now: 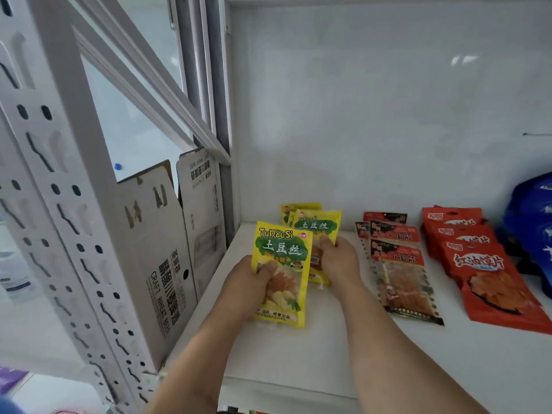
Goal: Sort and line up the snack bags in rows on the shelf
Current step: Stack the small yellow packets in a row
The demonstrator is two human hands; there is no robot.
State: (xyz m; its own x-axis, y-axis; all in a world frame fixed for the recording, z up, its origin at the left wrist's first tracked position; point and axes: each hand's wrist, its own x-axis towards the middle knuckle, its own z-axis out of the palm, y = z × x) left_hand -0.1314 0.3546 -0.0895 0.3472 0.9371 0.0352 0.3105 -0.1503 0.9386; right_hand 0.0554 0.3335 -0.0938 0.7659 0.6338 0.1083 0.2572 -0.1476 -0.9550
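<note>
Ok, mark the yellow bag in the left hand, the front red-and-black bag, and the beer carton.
yellow TuDouSi bag (280, 276), head view, bag's middle
front red-and-black bag (403, 282), head view, clear window
craft wheat beer carton (155, 264), head view, side panel

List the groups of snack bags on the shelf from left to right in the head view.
Yellow potato-strip bags → red-and-black clear-window gluten-strip bags → orange-red foil chip bags → blue bags at the right edge.

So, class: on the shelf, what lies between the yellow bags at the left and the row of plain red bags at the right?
In the head view, the row of red-and-black bags lies between the yellow bags and the plain red bags, with bare white shelf either side.
</note>
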